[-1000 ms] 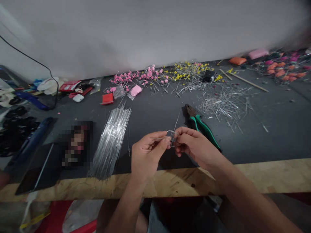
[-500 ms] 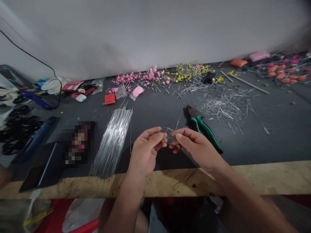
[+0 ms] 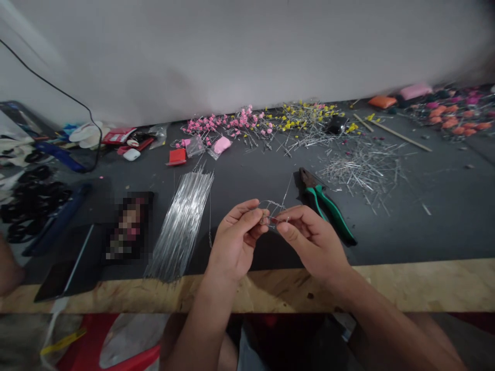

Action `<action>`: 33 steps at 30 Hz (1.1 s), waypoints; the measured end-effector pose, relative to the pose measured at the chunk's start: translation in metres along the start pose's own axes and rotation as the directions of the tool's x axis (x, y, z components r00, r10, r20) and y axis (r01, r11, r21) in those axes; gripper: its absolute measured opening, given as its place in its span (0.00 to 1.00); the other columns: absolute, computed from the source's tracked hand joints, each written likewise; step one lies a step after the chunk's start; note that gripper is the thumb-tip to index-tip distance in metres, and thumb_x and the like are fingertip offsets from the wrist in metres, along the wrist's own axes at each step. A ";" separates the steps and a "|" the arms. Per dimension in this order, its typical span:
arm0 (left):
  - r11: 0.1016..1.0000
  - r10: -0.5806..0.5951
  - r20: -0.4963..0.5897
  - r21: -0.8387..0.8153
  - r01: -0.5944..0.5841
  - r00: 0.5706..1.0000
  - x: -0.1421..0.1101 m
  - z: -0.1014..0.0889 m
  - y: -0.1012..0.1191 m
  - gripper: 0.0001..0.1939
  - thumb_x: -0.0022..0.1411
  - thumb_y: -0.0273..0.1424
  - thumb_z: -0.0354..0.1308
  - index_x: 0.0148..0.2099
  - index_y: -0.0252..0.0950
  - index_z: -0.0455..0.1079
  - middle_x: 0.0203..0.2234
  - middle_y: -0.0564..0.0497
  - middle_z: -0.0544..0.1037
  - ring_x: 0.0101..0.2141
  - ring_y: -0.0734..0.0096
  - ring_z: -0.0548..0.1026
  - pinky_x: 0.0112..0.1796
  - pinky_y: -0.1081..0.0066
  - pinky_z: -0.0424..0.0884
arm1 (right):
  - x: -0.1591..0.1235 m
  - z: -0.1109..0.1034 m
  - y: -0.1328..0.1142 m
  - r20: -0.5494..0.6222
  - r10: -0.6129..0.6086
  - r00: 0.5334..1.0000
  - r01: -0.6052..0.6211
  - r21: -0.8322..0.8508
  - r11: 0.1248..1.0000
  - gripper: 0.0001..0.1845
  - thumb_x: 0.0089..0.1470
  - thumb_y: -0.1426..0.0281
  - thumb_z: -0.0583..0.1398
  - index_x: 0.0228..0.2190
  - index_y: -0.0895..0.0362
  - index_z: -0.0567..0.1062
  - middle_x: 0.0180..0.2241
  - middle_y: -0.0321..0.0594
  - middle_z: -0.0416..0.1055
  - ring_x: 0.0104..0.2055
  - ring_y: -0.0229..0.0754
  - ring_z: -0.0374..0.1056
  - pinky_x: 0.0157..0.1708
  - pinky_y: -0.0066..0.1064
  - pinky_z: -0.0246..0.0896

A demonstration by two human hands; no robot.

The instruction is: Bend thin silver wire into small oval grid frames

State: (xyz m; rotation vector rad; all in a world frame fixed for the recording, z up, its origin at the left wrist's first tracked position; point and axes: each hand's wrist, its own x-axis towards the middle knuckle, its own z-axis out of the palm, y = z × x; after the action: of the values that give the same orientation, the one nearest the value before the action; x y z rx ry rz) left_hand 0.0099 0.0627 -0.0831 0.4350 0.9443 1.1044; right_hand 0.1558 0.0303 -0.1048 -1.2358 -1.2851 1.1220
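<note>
A thin silver wire [image 3: 275, 204], bent into a small loop with a twisted stretch, spans the gap between my hands above the dark tabletop [image 3: 247, 180]. My left hand [image 3: 237, 237] pinches the loop's left side between thumb and fingers. On the other side my right hand [image 3: 309, 232] has its thumb and fingertips closed on the wire, and one loose end sticks up beside them. Fingers hide part of the loop. Pliers [image 3: 328, 208] with green and black handles lie just beyond my right hand. A bundle of straight wires [image 3: 181, 221] rests left of my left hand.
Pink-tipped wires [image 3: 240, 123] and yellow-tipped wires [image 3: 305, 117] lie along the wall. Short wire pieces [image 3: 359, 165] are scattered behind the pliers. A tablet [image 3: 69, 263] and a blurred-out dark object [image 3: 129, 226] lie at left. Another person's arm [image 3: 7, 265] shows at the left edge.
My fingers have shifted their grip along the wire, and the loop shows more openly between my hands. My right hand's fingers have re-closed slightly lower. The view has drifted a little left.
</note>
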 end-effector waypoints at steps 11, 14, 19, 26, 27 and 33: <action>0.940 0.238 0.055 0.240 -0.244 0.970 -0.006 -0.005 0.005 0.09 0.50 0.26 0.68 0.36 0.36 0.76 0.25 0.53 0.81 0.27 0.75 0.78 0.28 0.77 0.75 | 0.005 -0.009 -0.015 0.183 0.200 0.963 -0.203 0.000 0.979 0.16 0.58 0.60 0.58 0.22 0.54 0.66 0.23 0.32 0.61 0.27 0.36 0.55 0.26 0.30 0.50; 0.898 0.292 0.083 0.318 -0.303 0.953 -0.008 -0.007 0.003 0.09 0.51 0.27 0.67 0.37 0.36 0.76 0.26 0.52 0.82 0.26 0.75 0.78 0.30 0.75 0.76 | 0.008 -0.011 -0.015 0.221 0.230 0.948 -0.232 -0.015 0.972 0.17 0.58 0.61 0.57 0.21 0.55 0.63 0.22 0.31 0.61 0.26 0.36 0.55 0.26 0.31 0.49; 0.870 0.333 0.094 0.353 -0.344 0.938 -0.006 -0.009 0.000 0.08 0.52 0.27 0.67 0.37 0.37 0.77 0.27 0.53 0.82 0.25 0.79 0.78 0.31 0.78 0.76 | 0.010 -0.014 -0.011 0.245 0.247 0.938 -0.240 -0.058 0.969 0.18 0.58 0.60 0.57 0.21 0.55 0.65 0.23 0.32 0.64 0.26 0.36 0.57 0.28 0.31 0.52; 0.893 0.329 0.048 0.311 -0.327 0.943 -0.004 -0.014 0.007 0.09 0.51 0.27 0.68 0.38 0.37 0.76 0.27 0.53 0.82 0.26 0.78 0.78 0.30 0.79 0.75 | 0.009 -0.018 -0.009 0.330 0.210 0.920 -0.252 0.091 0.963 0.07 0.57 0.63 0.60 0.37 0.53 0.74 0.34 0.35 0.72 0.37 0.37 0.65 0.39 0.30 0.59; 0.893 0.328 0.046 0.311 -0.326 0.943 -0.004 -0.014 0.008 0.09 0.51 0.27 0.68 0.38 0.37 0.76 0.27 0.53 0.82 0.26 0.77 0.78 0.30 0.79 0.75 | 0.009 -0.018 -0.010 0.330 0.215 0.919 -0.261 0.102 0.960 0.07 0.57 0.64 0.60 0.37 0.52 0.74 0.34 0.34 0.72 0.37 0.36 0.66 0.39 0.29 0.59; 0.893 0.303 0.060 0.329 -0.305 0.951 -0.006 -0.015 0.010 0.09 0.51 0.27 0.68 0.37 0.37 0.76 0.25 0.53 0.81 0.28 0.75 0.79 0.29 0.78 0.76 | 0.008 -0.012 -0.013 0.315 0.221 0.923 -0.273 0.129 0.953 0.09 0.60 0.66 0.57 0.30 0.53 0.74 0.28 0.33 0.70 0.32 0.34 0.63 0.34 0.27 0.58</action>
State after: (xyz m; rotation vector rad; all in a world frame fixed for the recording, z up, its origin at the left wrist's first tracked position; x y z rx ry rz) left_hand -0.0084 0.0590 -0.0818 0.8915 1.0869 1.2243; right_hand 0.1665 0.0372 -0.0910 -1.1524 -1.2414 1.6190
